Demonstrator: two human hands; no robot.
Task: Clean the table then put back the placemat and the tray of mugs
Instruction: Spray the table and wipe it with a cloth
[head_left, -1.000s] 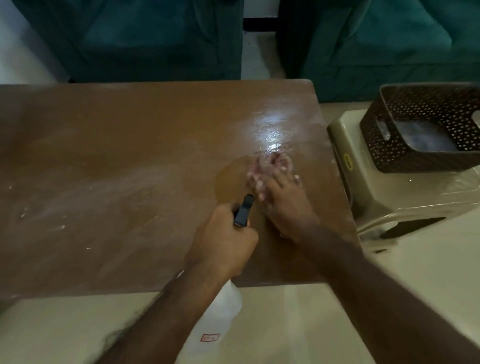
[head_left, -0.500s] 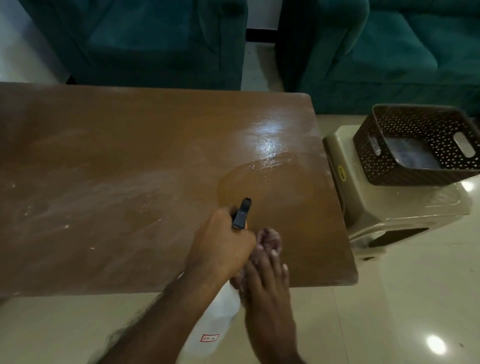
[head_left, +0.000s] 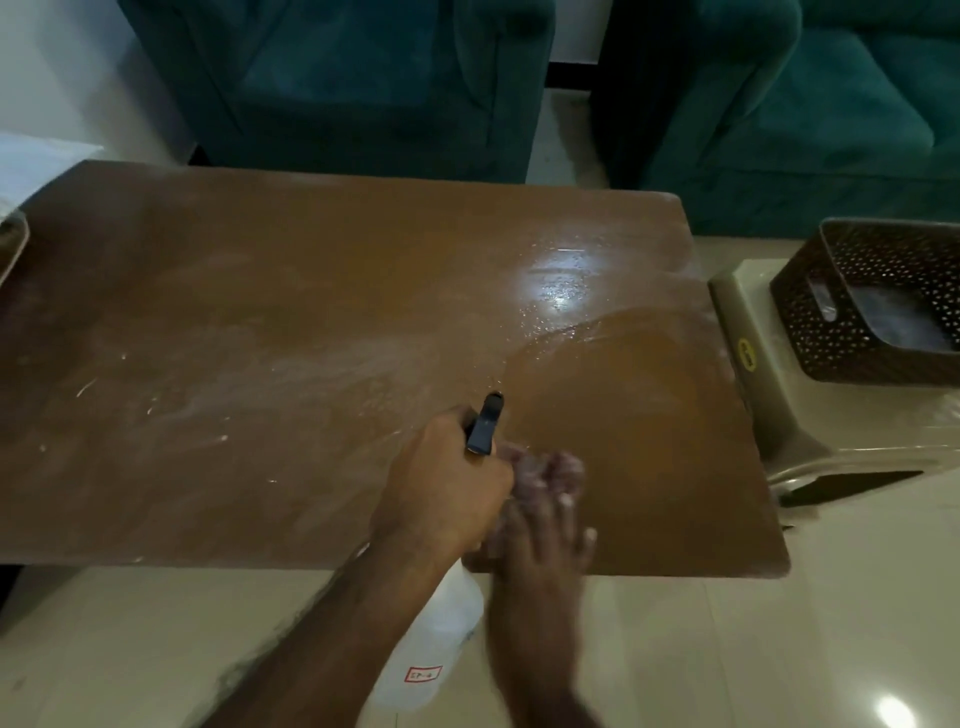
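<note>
The table (head_left: 311, 312) is the main worry. Most of its top, from the left end to the middle, carries a pale dusty film with white flecks. Only a darker wet patch (head_left: 623, 405) at the right end looks wiped. If the wiping stays in that patch, a hard edge will likely dry between clean and dirty wood. Beyond the patch the spray beads shine, and left to sit they may spot the finish.

The floor (head_left: 779, 649) is glossy tile, so any run-off pushed over the near edge could make it slippery underfoot.

The stool (head_left: 810, 431) stands just beside the right end with a basket (head_left: 795, 338) on it. A wide sweep to the right could knock the basket or flick wet dust onto it.

The placemat and the tray of mugs cannot be made out. Only a rim (head_left: 13, 249) shows at the far left, too cropped to name. Putting them back on a damp top would trap moisture underneath.

The bottle (head_left: 431, 639) hangs below the near edge, its nozzle (head_left: 485, 422) aimed across the table. The left hand (head_left: 441, 493) is wrapped round its neck, right against the other hand. A stray squeeze would wet the wiping hand, not the dust.

The right hand (head_left: 540, 540) lies with fingers spread on the cloth (head_left: 540, 470), pressing it flat near the front edge. It is blurred. So close to the edge, a pull towards the body could drag the cloth off the table.
</note>
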